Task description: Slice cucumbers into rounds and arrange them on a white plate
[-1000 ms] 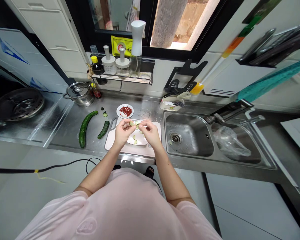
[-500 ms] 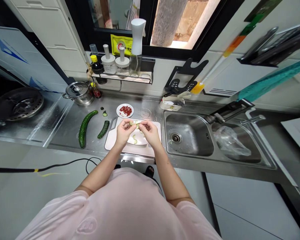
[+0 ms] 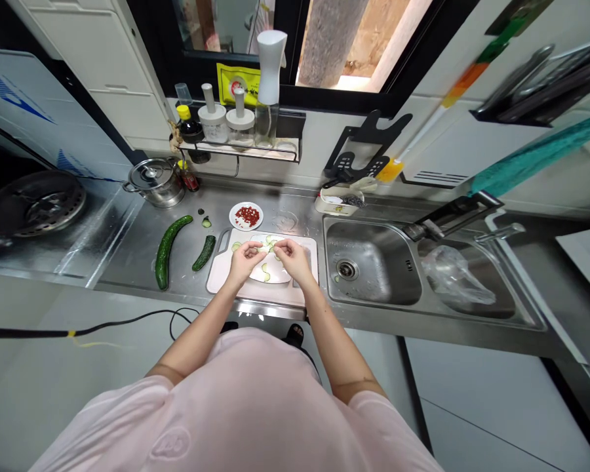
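Steel counter (image 3: 132, 262) holds pale board (image 3: 219, 278); white plate (image 3: 278, 273) sits on board. Left hand (image 3: 244, 261) and right hand (image 3: 294, 258) hover over plate, fingers bent; cannot tell if either pinches anything. Cucumber slices (image 3: 266, 276) lie scattered on plate.

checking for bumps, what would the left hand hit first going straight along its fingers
Probably the right hand, across the gap; depth is unclear, so cucumber slices on the plate could come first.

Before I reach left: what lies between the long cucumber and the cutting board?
The head view shows the shorter cucumber lying between the long cucumber and cutting board; small trimmings sit farther back.
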`<state>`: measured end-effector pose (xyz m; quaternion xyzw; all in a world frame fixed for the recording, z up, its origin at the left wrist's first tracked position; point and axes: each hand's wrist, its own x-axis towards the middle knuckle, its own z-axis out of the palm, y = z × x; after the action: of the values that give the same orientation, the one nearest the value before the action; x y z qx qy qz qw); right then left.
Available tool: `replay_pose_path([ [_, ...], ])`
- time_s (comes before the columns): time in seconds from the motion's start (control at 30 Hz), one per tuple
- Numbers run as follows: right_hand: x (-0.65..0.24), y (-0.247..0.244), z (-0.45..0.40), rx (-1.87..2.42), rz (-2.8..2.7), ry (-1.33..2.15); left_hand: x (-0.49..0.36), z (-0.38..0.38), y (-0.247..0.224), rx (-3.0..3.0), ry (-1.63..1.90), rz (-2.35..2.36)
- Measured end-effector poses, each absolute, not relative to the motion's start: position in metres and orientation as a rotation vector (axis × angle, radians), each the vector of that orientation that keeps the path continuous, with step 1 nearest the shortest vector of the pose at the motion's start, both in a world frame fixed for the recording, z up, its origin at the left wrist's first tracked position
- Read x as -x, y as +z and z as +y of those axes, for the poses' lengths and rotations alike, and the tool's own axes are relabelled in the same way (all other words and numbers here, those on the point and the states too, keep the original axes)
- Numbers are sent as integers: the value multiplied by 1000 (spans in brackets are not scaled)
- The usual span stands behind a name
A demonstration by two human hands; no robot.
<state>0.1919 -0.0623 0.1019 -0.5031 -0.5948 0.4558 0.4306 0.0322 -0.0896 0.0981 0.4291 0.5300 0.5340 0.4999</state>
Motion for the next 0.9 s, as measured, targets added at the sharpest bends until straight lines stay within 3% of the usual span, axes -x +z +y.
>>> replay_pose_path([
  [0.33, -192, 45, -65, 1510, -1677, 1065, -22, -89, 40, -1288, 1009, 1573],
  [0.9, -184, 15, -79, 1762, -1965, 954, -28, -100, 30, -1604, 482, 1877],
])
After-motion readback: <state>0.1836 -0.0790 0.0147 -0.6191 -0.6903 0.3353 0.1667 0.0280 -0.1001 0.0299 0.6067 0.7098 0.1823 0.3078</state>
